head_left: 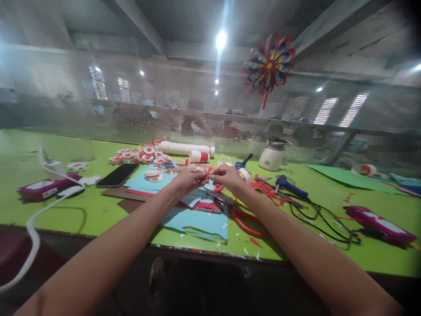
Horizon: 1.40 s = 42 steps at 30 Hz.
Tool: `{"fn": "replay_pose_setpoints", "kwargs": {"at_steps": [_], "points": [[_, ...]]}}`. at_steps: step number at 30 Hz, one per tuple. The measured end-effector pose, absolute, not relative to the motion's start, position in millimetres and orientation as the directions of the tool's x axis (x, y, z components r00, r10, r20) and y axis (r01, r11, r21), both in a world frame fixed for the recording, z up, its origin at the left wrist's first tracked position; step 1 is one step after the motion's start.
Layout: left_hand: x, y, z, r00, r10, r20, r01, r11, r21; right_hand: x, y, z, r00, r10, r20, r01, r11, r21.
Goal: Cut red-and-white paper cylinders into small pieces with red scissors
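Observation:
Both arms reach forward over a green table [98, 210]. My left hand [189, 177] and my right hand [228, 177] meet fingertip to fingertip above sheets of light blue paper [200, 221], pinching a small pale piece of paper [206, 174] between them. Its exact shape is too small to tell. Red-handled scissors [241, 219] lie just under my right wrist. Red paper scraps [266, 188] lie to the right of my right hand.
Several red-and-white paper discs [141, 156] and white rolls [187, 148] lie behind the hands. A black phone [117, 174], a blue glue gun [291, 186] with black cord, a white jar [272, 157], magenta cases [379, 223], a white cable [33, 219]. A paper pinwheel [269, 66] hangs on the mesh screen.

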State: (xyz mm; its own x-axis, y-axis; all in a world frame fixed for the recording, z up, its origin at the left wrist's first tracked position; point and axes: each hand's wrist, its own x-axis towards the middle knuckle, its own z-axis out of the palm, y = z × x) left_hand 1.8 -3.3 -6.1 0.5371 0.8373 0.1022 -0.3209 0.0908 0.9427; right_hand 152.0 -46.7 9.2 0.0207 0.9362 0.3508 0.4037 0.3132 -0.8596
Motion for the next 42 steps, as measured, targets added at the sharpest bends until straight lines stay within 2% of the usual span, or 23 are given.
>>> {"fn": "replay_pose_setpoints", "kwargs": {"at_steps": [4,8,13,19,23,29,35,42], "points": [[1.2,-5.9,-2.5,0.515,0.849,0.117,-0.323,0.066,0.944,155.8,-46.9,11.8,0.081,0.952,0.295,0.284,0.262,-0.922],[2.4,-10.7,-1.3,0.539,0.838,0.085,-0.238,0.055,0.970,157.1,-45.3,11.3,0.087,0.960,0.265,0.211,0.242,-0.947],[4.1,-10.9,-5.2,0.620,0.778,0.106,-0.204,0.029,0.979,154.4,-46.6,11.5,0.086,0.947,0.309,0.221,0.284,-0.933],[5.0,-13.9,-3.2,0.644,0.754,0.130,-0.203,0.005,0.979,155.1,-48.9,14.8,0.089,0.944,0.318,0.242,0.290,-0.926],[5.7,-15.6,-2.8,0.635,0.757,0.152,-0.170,-0.055,0.984,156.8,-47.9,13.5,0.060,0.954,0.293,0.210,0.275,-0.938],[4.5,-8.3,-9.3,0.626,0.742,0.239,-0.137,-0.197,0.971,158.6,-47.2,10.6,-0.070,0.978,0.199,0.086,0.204,-0.975],[2.4,-5.9,-9.2,0.672,0.709,0.215,-0.180,-0.126,0.976,157.5,-50.2,13.9,-0.076,0.987,0.142,0.004,0.143,-0.990],[1.1,-12.6,-1.2,0.649,0.745,0.153,-0.192,-0.035,0.981,157.2,-50.9,15.0,-0.029,0.988,0.151,-0.017,0.150,-0.989]]}}
